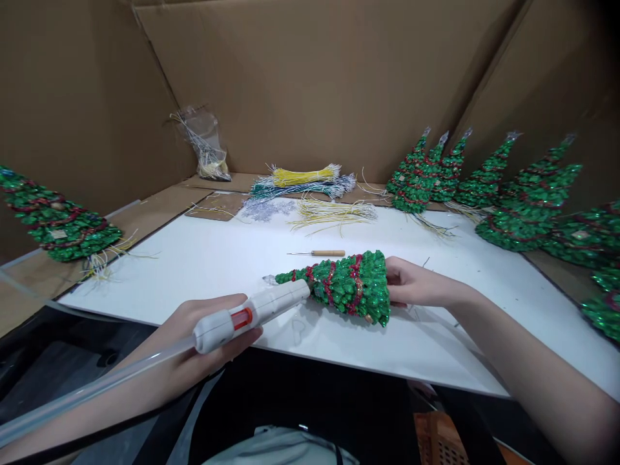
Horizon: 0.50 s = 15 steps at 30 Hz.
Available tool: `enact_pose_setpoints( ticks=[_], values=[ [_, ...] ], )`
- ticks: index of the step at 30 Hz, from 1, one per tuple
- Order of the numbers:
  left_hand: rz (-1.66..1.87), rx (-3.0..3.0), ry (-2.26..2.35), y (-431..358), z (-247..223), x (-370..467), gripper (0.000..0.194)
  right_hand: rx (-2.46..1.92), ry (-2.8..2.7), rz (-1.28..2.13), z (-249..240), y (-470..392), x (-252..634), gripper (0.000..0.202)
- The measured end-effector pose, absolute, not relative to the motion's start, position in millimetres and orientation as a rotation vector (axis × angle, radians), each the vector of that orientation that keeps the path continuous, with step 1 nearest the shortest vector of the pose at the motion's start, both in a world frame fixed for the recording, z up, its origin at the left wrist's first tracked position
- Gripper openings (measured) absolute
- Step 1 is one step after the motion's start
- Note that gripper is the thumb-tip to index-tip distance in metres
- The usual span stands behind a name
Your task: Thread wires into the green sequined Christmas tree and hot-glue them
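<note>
At the near edge lies pale cloth [285,449], with an orange perforated thing [436,433] to its right. A clear rod [97,391] runs along the left forearm into the back of a white gun [252,316] with a red window. The left hand [184,329] has its fingers wrapped around the gun, whose front end points right and reaches the side of a green tree [346,287]. Whether the two touch, I cannot tell.

The tree, wound with red garland, is on its side above the near part of the white table [203,265], its clear tip toward the left. The right hand [416,282] is at its base, fingers bent; their tips are hidden, so I cannot tell whether they clamp it.

Just beyond the tree lies a wooden-handled awl [329,253]. Farther left, a second tree [62,223] leans over loose wires [104,261]. Past the awl are white and yellow wires [334,212], clear pieces [268,210] and bundles [307,175]. More trees [527,213] stand along the right. A plastic bag [206,145] rests against the cardboard wall [320,77].
</note>
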State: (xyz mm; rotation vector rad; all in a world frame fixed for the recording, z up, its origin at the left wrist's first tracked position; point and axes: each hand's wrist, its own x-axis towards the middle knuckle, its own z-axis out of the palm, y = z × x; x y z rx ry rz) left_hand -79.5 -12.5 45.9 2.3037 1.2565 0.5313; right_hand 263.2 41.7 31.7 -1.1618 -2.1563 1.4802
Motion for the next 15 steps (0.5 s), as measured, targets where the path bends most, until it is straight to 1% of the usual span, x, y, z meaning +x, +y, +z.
enact_pose_setpoints(
  ticks=[6,11,15],
  values=[
    [0.471,2.364,1.232,-14.8,49.9,-79.6,0.031,-1.138,-2.145,1.468,33.0,40.7,261.4,0.017],
    [0.402,2.484,1.144,-11.4,51.2,-83.8,0.026,-1.162,-2.139,1.491,29.8,41.3,263.4,0.016],
    [0.387,2.49,1.16,-9.5,50.2,-85.7,0.027,-1.163,-2.149,1.491,28.5,41.7,264.0,0.015]
  ],
)
